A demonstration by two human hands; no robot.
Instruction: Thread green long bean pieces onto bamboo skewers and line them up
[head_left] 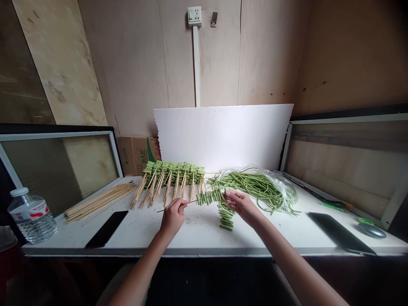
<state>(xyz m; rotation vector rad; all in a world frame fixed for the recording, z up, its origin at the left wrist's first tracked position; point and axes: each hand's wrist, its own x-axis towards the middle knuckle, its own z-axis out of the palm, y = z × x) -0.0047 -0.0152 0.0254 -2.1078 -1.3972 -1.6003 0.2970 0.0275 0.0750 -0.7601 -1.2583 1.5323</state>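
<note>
Head view: left grip (pixel 173 213) pinched round a skewer (pixel 192 201), right grip (pixel 240 205) closed on its end bean piece (pixel 225 193)

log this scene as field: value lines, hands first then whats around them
left hand: grips a wooden skewer
right hand: at the right end of the threaded row, exact hold unclear
threaded row: cut green pieces along that skewer
loose: more cut pieces on the white tabletop
behind: stack of loaded skewers
left side: bare skewers, water bottle
right side: long green beans, partly in a clear bag
</note>
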